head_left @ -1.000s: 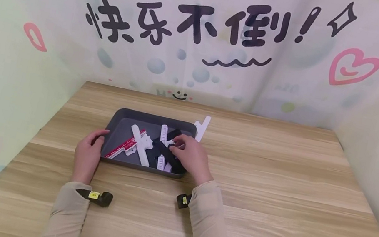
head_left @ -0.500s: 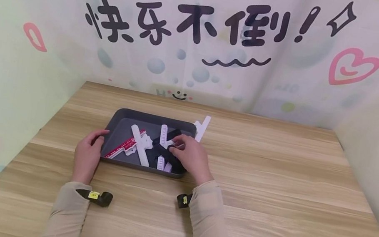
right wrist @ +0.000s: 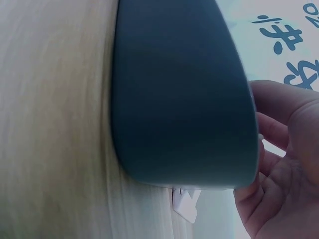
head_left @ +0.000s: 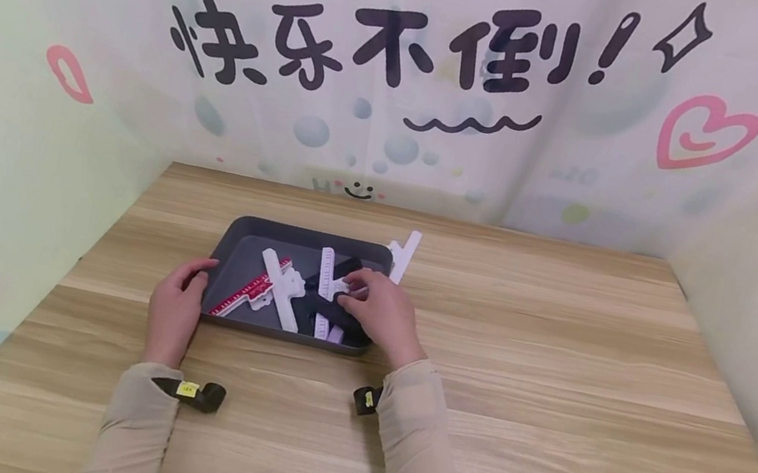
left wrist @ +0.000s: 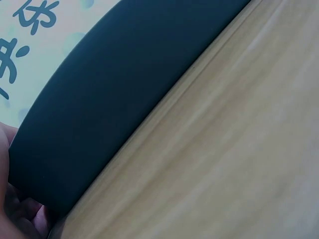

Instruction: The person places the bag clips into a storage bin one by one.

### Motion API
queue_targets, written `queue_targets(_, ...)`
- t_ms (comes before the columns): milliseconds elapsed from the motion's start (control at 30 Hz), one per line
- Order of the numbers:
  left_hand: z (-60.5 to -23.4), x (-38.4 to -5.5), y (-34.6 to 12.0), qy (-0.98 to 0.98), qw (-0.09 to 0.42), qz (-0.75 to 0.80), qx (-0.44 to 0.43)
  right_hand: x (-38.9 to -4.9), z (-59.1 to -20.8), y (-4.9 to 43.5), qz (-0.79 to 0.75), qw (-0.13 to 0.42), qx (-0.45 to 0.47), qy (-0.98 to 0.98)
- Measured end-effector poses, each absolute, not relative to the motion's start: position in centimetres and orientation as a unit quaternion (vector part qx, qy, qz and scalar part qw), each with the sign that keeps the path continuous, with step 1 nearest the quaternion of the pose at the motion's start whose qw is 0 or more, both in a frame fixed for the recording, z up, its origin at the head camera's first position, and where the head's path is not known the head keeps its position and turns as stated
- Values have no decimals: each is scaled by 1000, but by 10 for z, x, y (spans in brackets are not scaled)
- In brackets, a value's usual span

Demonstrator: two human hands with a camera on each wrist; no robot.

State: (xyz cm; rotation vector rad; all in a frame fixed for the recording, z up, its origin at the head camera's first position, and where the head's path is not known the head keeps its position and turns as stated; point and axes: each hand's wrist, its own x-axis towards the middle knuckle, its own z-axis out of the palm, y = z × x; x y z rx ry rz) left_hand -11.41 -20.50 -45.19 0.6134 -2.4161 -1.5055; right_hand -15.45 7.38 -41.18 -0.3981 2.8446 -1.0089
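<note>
A dark grey tray point(head_left: 250, 231) on the wooden table holds several long-barred plastic clips. My left hand point(head_left: 175, 311) grips its left end, the thumb at the rim; in the left wrist view the fingers partly show below the tray wall. My right hand point(head_left: 385, 309) reaches over the tray's right side and pinches a black clip point(head_left: 335, 312), much of it hidden by the hand. Around it lie a white clip with ruler marks point(head_left: 326, 269) and another black clip point(head_left: 348, 267). Toward the left, a white clip point(head_left: 280, 287) crosses a red ruler-marked clip point(head_left: 239, 295).
Outside the tray, just past its back right corner, lies another white clip point(head_left: 406, 256). The wooden table point(head_left: 551, 385) extends to the right and toward the front. A printed cloth point(head_left: 469, 159) hangs behind the table, with pale walls at both sides.
The black clip under my right hand has turned from a steep diagonal to nearly level. The right fingers shifted slightly with it; the left hand and the tray stay put.
</note>
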Motion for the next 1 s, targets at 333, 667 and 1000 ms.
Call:
queue_targets(333, -451, -114, -205, -823, 109, -517, 210, -153, -410, 72, -318, 44, -139, 937)
queue_targets(667, -450, -113, -204, -824, 112, -515, 210, -152, -407, 73, -307, 52, -154, 938)
queue_targets(1000, -450, -114, -204, -826, 111, -511, 210, -149, -406, 67, -243, 41, -146, 958)
